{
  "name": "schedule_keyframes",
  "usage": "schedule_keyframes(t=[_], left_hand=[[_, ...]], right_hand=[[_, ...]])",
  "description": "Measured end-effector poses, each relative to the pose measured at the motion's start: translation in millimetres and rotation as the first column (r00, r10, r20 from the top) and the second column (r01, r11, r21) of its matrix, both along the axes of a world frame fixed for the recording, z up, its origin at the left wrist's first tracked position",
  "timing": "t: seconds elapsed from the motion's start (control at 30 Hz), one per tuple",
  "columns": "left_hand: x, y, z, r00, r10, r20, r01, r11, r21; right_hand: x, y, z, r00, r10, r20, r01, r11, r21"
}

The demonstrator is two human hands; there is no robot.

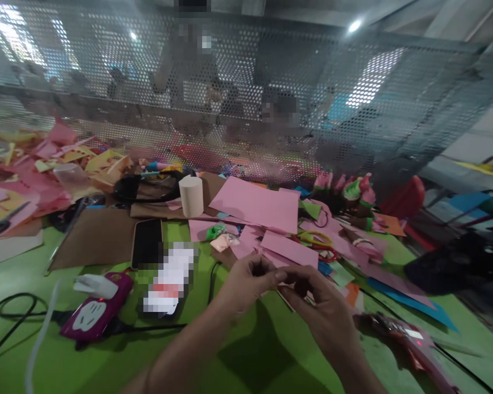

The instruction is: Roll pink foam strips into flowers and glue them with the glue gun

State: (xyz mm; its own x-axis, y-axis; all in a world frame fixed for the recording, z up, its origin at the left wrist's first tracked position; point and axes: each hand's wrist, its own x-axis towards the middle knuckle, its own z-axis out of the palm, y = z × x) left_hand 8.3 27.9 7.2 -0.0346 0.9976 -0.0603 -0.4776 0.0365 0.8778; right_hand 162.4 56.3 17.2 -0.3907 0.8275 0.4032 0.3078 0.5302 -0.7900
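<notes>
The left hand [248, 282] and the right hand [322, 295] are close together over the shiny green table [94, 369]. Their fingers are bent and the tips meet in a pinch. I can't tell if they have something tiny between them, because the fingers hide it. The flat, pale pink paper piece [291, 249] lies just behind the hands, on a messy heap of pink paper. Near it are scissors with yellow loop handles [315, 238]. A long pink plastic tool with a small red light [419, 342] lies by the right arm. To the left are a phone with a dark screen [147, 244], a phone with a bright, blurry screen [170, 282] and a purple-pink power box [96, 314]. A round cream tube [191, 197] stands upright farther back
</notes>
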Motion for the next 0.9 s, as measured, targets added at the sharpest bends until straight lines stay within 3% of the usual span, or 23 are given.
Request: schedule_keyframes(t=[0.2,0.3,0.37,0.4,0.43,0.47,0.5,0.57,0.6,0.67,0.77,0.9], left_hand=[[5.4,-3.6,1.1,0.995,-0.067,-0.072,0.068,0.997,0.018],[-3.7,-3.2,2.4,0.975,-0.109,-0.195,0.114,0.993,0.018],[-16.4,-1.9,4.4,0.944,-0.073,-0.323,0.079,0.997,0.006],[-23.6,-1.2,5.6,0.913,0.005,-0.408,0.004,1.000,0.021],[-30.4,-0.7,6.6,0.838,0.091,-0.538,-0.083,0.996,0.039],[-36.1,-0.4,7.3,0.716,0.179,-0.675,-0.175,0.982,0.074],[-40.1,-0.4,7.4,0.583,0.188,-0.790,-0.213,0.974,0.074],[-42.0,-1.3,5.2,0.367,0.107,-0.924,-0.233,0.972,0.020],[-40.1,-1.9,2.8,0.304,0.053,-0.951,-0.216,0.976,-0.015],[-32.8,-3.0,-4.2,0.238,0.001,-0.971,-0.167,0.985,-0.040],[-22.2,-3.3,-15.0,0.165,0.021,-0.986,-0.133,0.991,-0.002],[-20.6,-2.3,-18.6,0.125,0.014,-0.992,-0.122,0.993,-0.001]], right_hand=[[-6.3,-6.3,10.1,1.000,0.009,0.027,-0.012,0.993,0.117],[-4.6,-6.5,11.7,1.000,-0.005,0.012,0.004,0.992,0.124],[-1.9,-5.3,11.9,1.000,-0.027,0.003,0.027,0.996,0.090],[-0.2,-4.4,11.6,0.999,-0.039,-0.005,0.039,0.997,0.063],[1.6,-3.2,10.8,0.999,-0.049,-0.018,0.050,0.998,0.030],[3.3,-1.9,9.4,0.998,-0.055,-0.037,0.055,0.999,-0.004],[4.9,-0.4,7.5,0.997,-0.056,-0.059,0.054,0.998,-0.037],[7.4,2.8,2.4,0.992,-0.052,-0.111,0.041,0.994,-0.101],[8.3,4.4,-0.5,0.988,-0.055,-0.143,0.036,0.990,-0.137],[9.1,7.2,-5.8,0.973,-0.076,-0.219,0.026,0.975,-0.222],[8.8,9.5,-10.3,0.939,-0.121,-0.321,0.004,0.939,-0.345],[9.0,9.5,-10.6,0.924,-0.122,-0.362,-0.028,0.923,-0.383]])
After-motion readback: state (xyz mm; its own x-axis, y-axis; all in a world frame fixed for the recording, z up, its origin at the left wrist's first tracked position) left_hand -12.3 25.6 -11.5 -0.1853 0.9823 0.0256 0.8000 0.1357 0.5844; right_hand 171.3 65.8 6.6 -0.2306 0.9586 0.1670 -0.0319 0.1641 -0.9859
